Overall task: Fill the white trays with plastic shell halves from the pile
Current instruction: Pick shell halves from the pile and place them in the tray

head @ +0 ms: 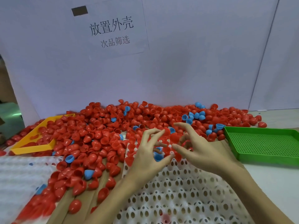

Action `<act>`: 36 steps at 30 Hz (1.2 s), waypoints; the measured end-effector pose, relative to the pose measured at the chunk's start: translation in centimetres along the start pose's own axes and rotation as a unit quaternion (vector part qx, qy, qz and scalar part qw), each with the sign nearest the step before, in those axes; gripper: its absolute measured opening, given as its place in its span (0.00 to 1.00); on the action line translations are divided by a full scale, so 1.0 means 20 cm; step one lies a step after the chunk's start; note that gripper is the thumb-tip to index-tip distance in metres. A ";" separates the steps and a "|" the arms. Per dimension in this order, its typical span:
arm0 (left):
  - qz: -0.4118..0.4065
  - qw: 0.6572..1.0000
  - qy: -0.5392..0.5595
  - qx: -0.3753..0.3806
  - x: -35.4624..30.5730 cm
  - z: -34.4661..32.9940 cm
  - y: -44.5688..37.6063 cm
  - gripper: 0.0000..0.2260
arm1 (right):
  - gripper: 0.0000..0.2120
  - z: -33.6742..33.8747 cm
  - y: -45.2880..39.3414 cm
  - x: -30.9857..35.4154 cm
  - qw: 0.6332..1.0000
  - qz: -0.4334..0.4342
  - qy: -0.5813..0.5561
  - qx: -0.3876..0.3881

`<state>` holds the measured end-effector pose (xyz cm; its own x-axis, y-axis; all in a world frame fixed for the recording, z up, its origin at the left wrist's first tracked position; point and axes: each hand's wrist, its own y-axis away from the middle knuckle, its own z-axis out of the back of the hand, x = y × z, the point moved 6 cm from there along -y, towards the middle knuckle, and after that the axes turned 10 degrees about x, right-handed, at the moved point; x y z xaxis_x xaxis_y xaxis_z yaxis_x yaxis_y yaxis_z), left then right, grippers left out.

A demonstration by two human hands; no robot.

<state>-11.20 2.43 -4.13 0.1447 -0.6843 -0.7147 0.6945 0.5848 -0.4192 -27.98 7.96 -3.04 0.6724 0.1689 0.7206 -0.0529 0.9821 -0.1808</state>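
both hands work at the far edge of the white tray, where it meets the pile. the left hand has its fingers curled round a blue shell half, with the thumb closing under it; a red shell half sits at its raised fingertips, though whether that one is pinched or only touched cannot be told. the right hand hovers just beside it with fingers spread and lightly bent, holding nothing that shows. to do this step well, i judge each half should be turned so it seats squarely in one cup, working along the far row before moving nearer, and the free hand should draw fresh halves from the pile so that neither hand waits. care is needed not to drag loose halves across cups already filled. the shell halves are small, glossy, domed cups, mostly red with a scattering of blue, heaped across the bench from a yellow tray on the left to a green perforated tray on the right. the white tray is a moulded grid of cups with oval holes, nearly all of them unfilled on the near side.
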 end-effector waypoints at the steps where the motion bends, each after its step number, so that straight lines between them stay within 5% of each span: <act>1: -0.002 1.000 0.002 -0.002 0.00 0.00 0.00 0.33 | 0.31 -0.03 0.00 0.05 1.000 0.026 -0.010 0.006; 9: 0.034 0.999 0.030 -0.030 0.04 0.11 0.04 0.16 | 0.21 -0.12 0.02 0.15 0.998 0.058 0.012 -0.002; 14: 0.055 0.982 0.177 0.044 0.06 0.12 0.06 0.23 | 0.22 -0.11 0.02 0.14 0.997 0.052 -0.044 -0.020; 18: 0.015 0.988 0.134 0.076 0.02 0.14 0.07 0.29 | 0.16 -0.13 0.01 0.15 0.993 0.059 -0.098 -0.003; 29: -0.030 0.996 0.044 -0.077 -0.01 0.21 0.09 0.25 | 0.15 -0.07 0.00 0.11 0.987 0.051 -0.149 -0.012; 36: 0.016 0.990 0.137 -0.043 0.02 0.18 0.08 0.11 | 0.16 -0.06 0.01 0.17 0.984 0.068 -0.168 -0.002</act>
<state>-7.40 1.57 -3.02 -0.0386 -0.5276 -0.8486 0.6285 0.6474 -0.4311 -24.85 8.61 -1.49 0.3781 0.3171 0.8698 -0.1214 0.9484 -0.2930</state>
